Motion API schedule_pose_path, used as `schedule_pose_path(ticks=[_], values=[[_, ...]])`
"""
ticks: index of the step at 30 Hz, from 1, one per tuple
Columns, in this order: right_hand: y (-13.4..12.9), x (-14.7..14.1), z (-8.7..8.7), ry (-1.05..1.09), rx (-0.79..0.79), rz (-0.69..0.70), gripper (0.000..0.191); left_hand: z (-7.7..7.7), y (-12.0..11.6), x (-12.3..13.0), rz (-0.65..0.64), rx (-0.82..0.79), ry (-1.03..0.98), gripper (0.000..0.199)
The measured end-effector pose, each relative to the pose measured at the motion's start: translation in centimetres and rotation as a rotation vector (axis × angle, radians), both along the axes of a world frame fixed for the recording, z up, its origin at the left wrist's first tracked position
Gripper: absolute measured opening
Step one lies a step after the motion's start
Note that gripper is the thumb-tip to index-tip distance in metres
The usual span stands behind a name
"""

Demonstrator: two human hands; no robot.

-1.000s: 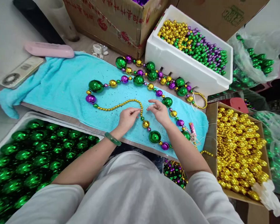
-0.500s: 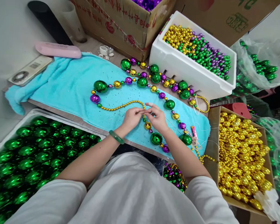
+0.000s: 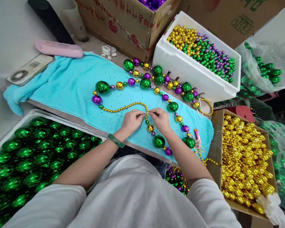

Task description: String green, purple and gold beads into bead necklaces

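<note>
Over the blue towel (image 3: pixel 68 82), my left hand (image 3: pixel 133 121) and my right hand (image 3: pixel 160 119) face each other, fingertips a small gap apart. Each pinches a thin string (image 3: pixel 145 113), which runs across the gold bead strand (image 3: pixel 123 108). That strand curves between the hands and belongs to a long bead garland (image 3: pixel 173 106) of green, gold and purple balls laid in a loop. Its lower end passes beneath my right wrist. A green bangle (image 3: pixel 116 140) sits on my left wrist. Loose thread trails right toward a pink lighter (image 3: pixel 197 136).
A second garland (image 3: pixel 159 79) lies behind, against a white foam box (image 3: pixel 197 76) of small beads. Large green balls fill a tray (image 3: pixel 11 136) at left. A carton (image 3: pixel 217 139) of gold beads stands at right. A pink case (image 3: pixel 59 49) and a white device (image 3: pixel 29 69) lie back left.
My fingertips have drawn apart from nearly touching, and my right hand's spread fingers have curled into a pinch. The garland lies as before.
</note>
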State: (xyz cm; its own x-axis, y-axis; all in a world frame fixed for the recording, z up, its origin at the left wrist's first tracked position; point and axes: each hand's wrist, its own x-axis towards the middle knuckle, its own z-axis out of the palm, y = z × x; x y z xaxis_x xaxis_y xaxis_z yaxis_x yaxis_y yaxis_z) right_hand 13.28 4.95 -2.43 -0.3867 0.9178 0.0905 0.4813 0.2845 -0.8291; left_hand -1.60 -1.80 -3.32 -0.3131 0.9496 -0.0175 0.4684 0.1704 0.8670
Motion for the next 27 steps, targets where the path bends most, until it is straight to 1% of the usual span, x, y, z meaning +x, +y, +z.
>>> schedule_pose_path(ticks=[2, 3, 7, 10, 13, 16, 20, 21, 23, 25, 27], values=[[0.0, 0.1, 0.1, 0.049, -0.011, -0.012, 0.007, 0.0, -0.1, -0.1, 0.021, -0.006, 0.012, 0.017], [0.0, 0.1, 0.2, 0.076, -0.015, 0.006, 0.006, 0.0, -0.1, -0.1, 0.029, -0.012, 0.016, 0.017], [-0.1, 0.2, 0.7, 0.117, -0.058, 0.176, 0.007, -0.2, 0.0, 0.2, 0.022, -0.034, 0.035, 0.017], [-0.1, 0.0, 0.5, 0.121, -0.069, 0.215, 0.008, -0.2, 0.1, 0.4, -0.003, -0.028, 0.035, 0.019], [0.0, -0.2, -0.1, 0.103, -0.087, 0.173, 0.006, -0.2, 0.1, 0.5, -0.017, -0.021, 0.017, 0.019], [0.1, -0.5, -0.5, 0.054, -0.130, 0.083, 0.005, -0.3, -0.1, 0.4, -0.029, -0.026, 0.023, 0.017], [-0.2, -0.6, -0.5, -0.023, -0.184, -0.029, 0.010, -0.6, -0.5, 0.4, -0.079, 0.002, 0.150, 0.020], [-0.2, -0.6, -0.4, -0.051, -0.167, -0.034, 0.011, -0.7, -0.7, 0.4, -0.093, 0.019, 0.195, 0.021], [-0.3, -0.5, -0.2, -0.131, -0.081, 0.004, 0.012, -0.8, -0.9, 0.4, -0.110, 0.054, 0.280, 0.023], [-0.3, -0.4, 0.3, -0.234, 0.010, 0.075, 0.015, -0.8, -1.1, 0.5, -0.114, 0.076, 0.337, 0.025], [-0.2, -0.3, 0.7, -0.324, 0.030, 0.148, 0.018, -0.8, -1.2, 0.5, -0.115, 0.088, 0.364, 0.026]])
